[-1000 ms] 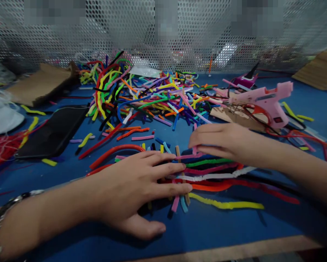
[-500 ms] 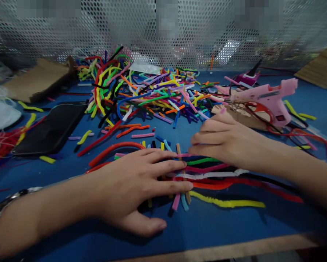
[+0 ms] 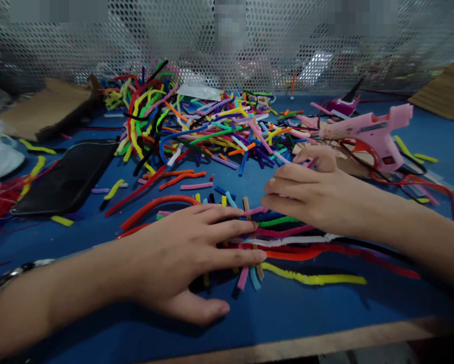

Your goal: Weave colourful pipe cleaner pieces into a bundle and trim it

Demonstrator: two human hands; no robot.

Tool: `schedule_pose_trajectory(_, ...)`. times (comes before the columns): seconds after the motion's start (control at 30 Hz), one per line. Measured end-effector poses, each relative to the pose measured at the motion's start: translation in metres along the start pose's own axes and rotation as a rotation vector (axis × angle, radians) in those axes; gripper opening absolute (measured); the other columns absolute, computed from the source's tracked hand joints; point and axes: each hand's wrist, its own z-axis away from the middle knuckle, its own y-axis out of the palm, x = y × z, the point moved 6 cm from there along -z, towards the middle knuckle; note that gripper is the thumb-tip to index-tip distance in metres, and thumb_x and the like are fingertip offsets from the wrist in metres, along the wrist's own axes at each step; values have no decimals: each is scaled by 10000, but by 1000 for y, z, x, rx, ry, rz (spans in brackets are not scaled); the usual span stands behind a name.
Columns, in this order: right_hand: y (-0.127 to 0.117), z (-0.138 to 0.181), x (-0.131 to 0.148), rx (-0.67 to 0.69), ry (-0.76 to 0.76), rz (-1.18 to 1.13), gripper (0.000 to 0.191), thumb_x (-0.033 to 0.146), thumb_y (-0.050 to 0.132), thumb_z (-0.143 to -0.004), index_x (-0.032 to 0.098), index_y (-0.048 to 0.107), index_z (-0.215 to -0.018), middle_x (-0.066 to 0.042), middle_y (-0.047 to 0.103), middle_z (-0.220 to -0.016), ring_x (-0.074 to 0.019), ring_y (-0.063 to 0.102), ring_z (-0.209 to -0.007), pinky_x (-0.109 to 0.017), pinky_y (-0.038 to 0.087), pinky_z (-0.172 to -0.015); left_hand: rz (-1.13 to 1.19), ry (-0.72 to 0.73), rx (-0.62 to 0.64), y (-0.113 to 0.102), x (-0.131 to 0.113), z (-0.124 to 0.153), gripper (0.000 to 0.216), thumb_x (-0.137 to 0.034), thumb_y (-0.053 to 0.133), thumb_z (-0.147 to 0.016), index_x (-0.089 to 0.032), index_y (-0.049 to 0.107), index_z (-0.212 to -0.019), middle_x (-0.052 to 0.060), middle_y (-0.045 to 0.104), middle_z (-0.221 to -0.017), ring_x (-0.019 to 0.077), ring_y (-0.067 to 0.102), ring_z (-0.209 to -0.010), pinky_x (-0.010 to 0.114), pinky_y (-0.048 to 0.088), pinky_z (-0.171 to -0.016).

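Observation:
My left hand lies palm down with its fingers spread, pressing on a woven patch of pipe cleaners. Short crosswise pieces stick out beyond the fingers, among them a tan pipe cleaner and a light blue one. To the right run long strands: a white pipe cleaner, an orange-red one and a yellow one. My right hand is closed, with curled fingers on the end of a pink pipe cleaner, raised slightly above the strands. Much of the weave is hidden under my left hand.
A heap of cut pipe cleaners fills the back middle. At right lies a pink glue gun on cardboard, its cord nearby. A black phone and brown cardboard are at left. Behind stands a perforated metal panel.
The pink pipe cleaner's end has risen a little at my right hand, whose index finger is now more bent. My left hand stays in place on the weave; the view has shifted slightly.

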Motion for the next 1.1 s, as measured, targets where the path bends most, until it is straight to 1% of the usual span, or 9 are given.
schedule_pose_trajectory(0.17, 10, 1, -14, 112, 29, -164, 295, 216, 316, -900, 205, 605, -843, -31, 573, -839, -170, 467, -814, -379, 249, -802, -9, 2, -6, -2, -1, 0, 535, -405, 524, -716, -263, 446, -1225, 99, 406, -1305, 288, 388, -1172, 441, 342, -954)
schedule_pose_trajectory(0.23, 13, 1, -19, 142, 43, -248, 275, 233, 335, -895, 212, 606, -848, -25, 574, -843, -161, 473, -792, -389, 228, -810, -17, -10, -8, -2, -1, 0, 534, -409, 534, -709, -265, 457, -1217, 114, 398, -1304, 299, 390, -1169, 445, 356, -938)
schedule_pose_trajectory(0.33, 16, 0, -20, 170, 80, -373, 263, 229, 345, -889, 209, 600, -827, -24, 566, -860, -156, 465, -802, -365, 233, -787, -19, -10, -7, -1, -1, 1, 548, -425, 539, -699, -266, 456, -1217, 112, 398, -1305, 298, 394, -1166, 450, 350, -942)
schedule_pose_trajectory(0.5, 20, -1, -14, 242, 131, -578, 237, 195, 344, -886, 191, 560, -789, -12, 542, -857, -144, 459, -832, -333, 258, -782, -11, 7, 4, 0, -2, 1, 553, -411, 523, -707, -253, 442, -1231, 69, 432, -1292, 291, 396, -1156, 442, 350, -952)
schedule_pose_trajectory(0.6, 22, -2, -12, 230, 158, -694, 193, 199, 374, -873, 175, 549, -795, -14, 538, -840, -134, 474, -819, -295, 304, -756, -1, 13, 4, -1, -2, 1, 558, -382, 529, -705, -260, 428, -1240, 53, 447, -1281, 279, 390, -1161, 428, 344, -964)
schedule_pose_trajectory(0.73, 23, -3, -14, 200, 247, -759, 176, 172, 389, -853, 160, 557, -800, -22, 550, -823, -125, 500, -767, -263, 360, -706, 12, 23, -14, -2, -3, -1, 544, -364, 537, -698, -256, 447, -1224, 51, 469, -1259, 280, 397, -1152, 425, 351, -959)
schedule_pose_trajectory(0.83, 22, -3, -14, 194, 321, -789, 174, 142, 394, -837, 159, 564, -805, -25, 564, -843, -119, 515, -768, -257, 379, -701, 4, 39, -22, -3, -4, -1, 539, -361, 529, -704, -253, 445, -1226, 52, 480, -1248, 276, 394, -1155, 425, 338, -968)
schedule_pose_trajectory(0.93, 22, -4, -13, 199, 353, -821, 174, 128, 400, -823, 154, 570, -802, -25, 574, -841, -114, 521, -764, -249, 388, -693, -17, 45, -30, -3, -5, 0, 524, -362, 514, -715, -247, 449, -1222, 58, 485, -1240, 281, 404, -1145, 439, 334, -964)
schedule_pose_trajectory(1.1, 23, -7, -15, 222, 401, -873, 179, 147, 398, -823, 141, 577, -812, -21, 591, -812, -106, 522, -735, -233, 397, -672, -44, 35, -9, -2, -6, 0, 522, -370, 517, -711, -243, 459, -1214, 67, 465, -1260, 296, 422, -1129, 452, 351, -942)
